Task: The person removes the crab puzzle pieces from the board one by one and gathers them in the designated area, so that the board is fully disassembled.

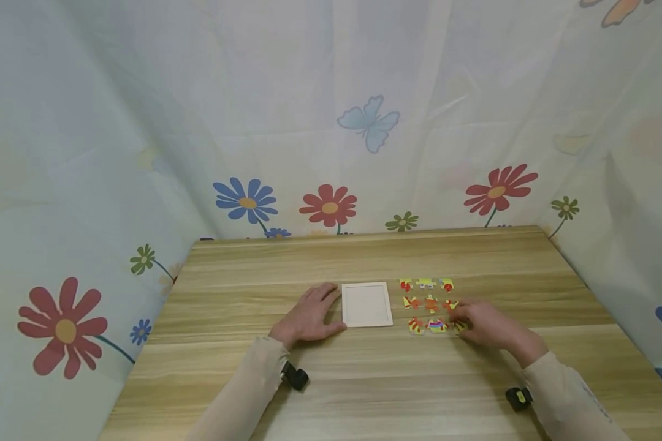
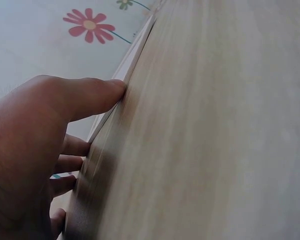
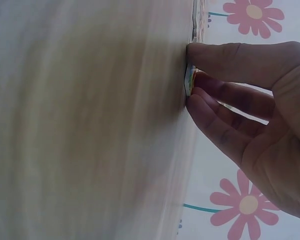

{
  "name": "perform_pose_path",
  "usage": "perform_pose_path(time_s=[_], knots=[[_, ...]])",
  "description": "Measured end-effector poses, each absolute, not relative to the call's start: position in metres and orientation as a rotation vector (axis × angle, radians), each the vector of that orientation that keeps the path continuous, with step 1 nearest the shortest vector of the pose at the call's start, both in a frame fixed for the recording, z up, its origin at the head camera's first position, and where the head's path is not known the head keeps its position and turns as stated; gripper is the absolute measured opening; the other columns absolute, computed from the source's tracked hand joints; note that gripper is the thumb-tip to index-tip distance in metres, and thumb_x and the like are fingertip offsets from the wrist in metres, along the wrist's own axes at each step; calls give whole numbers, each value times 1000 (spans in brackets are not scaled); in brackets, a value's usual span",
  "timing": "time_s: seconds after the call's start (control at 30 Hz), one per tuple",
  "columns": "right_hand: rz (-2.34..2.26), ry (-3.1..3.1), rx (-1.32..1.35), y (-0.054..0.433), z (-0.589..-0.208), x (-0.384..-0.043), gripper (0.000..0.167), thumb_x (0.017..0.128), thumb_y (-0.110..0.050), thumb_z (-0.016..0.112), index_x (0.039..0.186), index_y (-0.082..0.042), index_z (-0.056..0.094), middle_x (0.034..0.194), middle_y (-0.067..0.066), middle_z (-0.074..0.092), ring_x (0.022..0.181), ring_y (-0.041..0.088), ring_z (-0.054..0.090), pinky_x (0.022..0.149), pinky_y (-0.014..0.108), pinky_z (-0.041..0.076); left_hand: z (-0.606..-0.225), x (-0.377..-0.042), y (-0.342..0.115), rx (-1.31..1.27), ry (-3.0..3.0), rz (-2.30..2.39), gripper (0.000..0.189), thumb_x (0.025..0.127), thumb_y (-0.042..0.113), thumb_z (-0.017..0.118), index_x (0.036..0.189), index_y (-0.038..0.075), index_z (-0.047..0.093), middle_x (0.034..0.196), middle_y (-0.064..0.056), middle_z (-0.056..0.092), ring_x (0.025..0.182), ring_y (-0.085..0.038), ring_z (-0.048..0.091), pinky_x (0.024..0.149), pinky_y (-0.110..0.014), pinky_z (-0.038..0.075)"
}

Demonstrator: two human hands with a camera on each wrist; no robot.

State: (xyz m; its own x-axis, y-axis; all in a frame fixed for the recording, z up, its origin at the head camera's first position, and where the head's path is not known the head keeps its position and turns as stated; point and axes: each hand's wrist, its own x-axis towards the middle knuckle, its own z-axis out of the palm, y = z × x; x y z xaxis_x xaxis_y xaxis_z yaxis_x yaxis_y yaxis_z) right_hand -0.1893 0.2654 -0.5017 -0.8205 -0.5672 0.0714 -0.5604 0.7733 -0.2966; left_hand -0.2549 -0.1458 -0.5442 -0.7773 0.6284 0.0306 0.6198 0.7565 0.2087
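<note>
A pale square puzzle frame (image 1: 366,304) lies flat on the wooden table. My left hand (image 1: 308,313) rests beside it, thumb and fingers spread, with the thumb tip right at its lower left corner; the left wrist view shows the thumb (image 2: 97,95) against the frame's edge. To the right of the frame, several colourful jigsaw pieces (image 1: 431,304) lie spaced in three rows. At the lower right of this group, my right hand (image 1: 485,324) pinches a puzzle piece (image 3: 190,79) between thumb and fingers, close to the tabletop. Its fingers partly hide the piece.
The wood-grain table (image 1: 364,380) meets a flower-printed curtain (image 1: 287,153) at the back and on both sides. A black wrist camera (image 1: 295,376) is strapped under the left sleeve, and another black camera (image 1: 518,399) sits at the right wrist.
</note>
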Motion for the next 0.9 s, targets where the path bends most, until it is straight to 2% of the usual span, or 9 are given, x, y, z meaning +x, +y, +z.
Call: perform_pose_path(time_s=[0.9], knots=[[-459, 2934, -933, 265, -501, -191, 26, 73, -6, 79, 97, -10, 73, 92, -2, 63, 82, 12, 58, 71, 33, 52, -548, -257, -145, 1014, 2908, 315, 84, 89, 65, 52, 151, 10, 36, 154, -7, 33, 143, -23, 30, 120, -45, 20]])
